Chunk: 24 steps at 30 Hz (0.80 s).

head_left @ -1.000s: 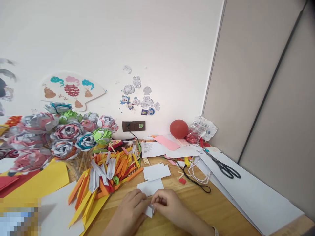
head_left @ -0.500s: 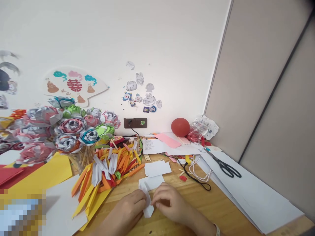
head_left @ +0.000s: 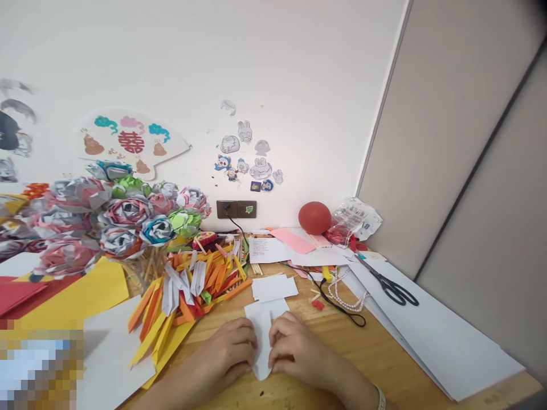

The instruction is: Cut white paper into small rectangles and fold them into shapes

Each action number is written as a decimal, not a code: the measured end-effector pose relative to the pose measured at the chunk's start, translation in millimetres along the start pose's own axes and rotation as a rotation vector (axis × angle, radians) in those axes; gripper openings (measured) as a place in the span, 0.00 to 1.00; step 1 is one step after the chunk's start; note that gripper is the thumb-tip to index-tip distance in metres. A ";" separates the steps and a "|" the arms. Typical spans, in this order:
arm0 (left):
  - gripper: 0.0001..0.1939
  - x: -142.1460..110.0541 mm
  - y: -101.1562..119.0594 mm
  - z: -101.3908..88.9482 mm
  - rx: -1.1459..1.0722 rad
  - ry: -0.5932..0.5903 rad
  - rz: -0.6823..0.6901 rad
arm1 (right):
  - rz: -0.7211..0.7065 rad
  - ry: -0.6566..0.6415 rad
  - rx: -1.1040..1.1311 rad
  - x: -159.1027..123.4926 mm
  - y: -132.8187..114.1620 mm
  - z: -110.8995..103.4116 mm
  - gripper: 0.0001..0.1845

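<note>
Between my two hands is a small piece of white paper (head_left: 262, 347), its near end rounded or bent. My left hand (head_left: 231, 350) grips its left edge with curled fingers. On the opposite edge, my right hand (head_left: 297, 347) pinches the paper, fingertips bent inward. Just beyond, a white paper slip (head_left: 280, 308) lies on the wooden table, and past it are stacked white slips (head_left: 274, 288). Left of my hands spreads a pile of folded paper strips (head_left: 213, 282) in orange, yellow and white.
Paper flowers (head_left: 126, 219) on sticks stand at the left. Black scissors (head_left: 391, 286) rest on large white sheets (head_left: 448, 336) at the right. A red balloon (head_left: 315, 217), a bead string (head_left: 342, 299) and a black cord (head_left: 342, 315) lie toward the back.
The narrow folded paper is now opened wider between my hands. My right hand has turned and closed onto its right edge, and my left hand holds the left edge.
</note>
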<state>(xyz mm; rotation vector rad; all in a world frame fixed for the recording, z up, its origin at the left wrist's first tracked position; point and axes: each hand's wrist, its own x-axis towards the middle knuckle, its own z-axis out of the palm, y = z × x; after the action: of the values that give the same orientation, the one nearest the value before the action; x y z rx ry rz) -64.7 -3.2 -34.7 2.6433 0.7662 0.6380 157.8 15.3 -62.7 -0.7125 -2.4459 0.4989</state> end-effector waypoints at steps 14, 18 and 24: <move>0.08 3.3 -8.3 11.0 -0.136 0.013 -0.116 | 0.214 0.008 0.148 10.4 4.2 7.5 0.07; 0.07 6.5 -7.5 17.2 -0.081 0.046 -0.213 | 0.263 0.038 0.107 12.2 -0.3 8.8 0.07; 0.06 8.4 -4.5 22.8 -0.042 0.064 -0.254 | 0.319 0.057 0.034 13.1 -3.4 14.5 0.05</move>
<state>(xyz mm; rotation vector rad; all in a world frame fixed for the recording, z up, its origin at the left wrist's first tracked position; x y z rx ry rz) -48.9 1.2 -53.2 2.4426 1.0725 0.6626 138.7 17.4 -67.4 -1.0947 -2.2741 0.6300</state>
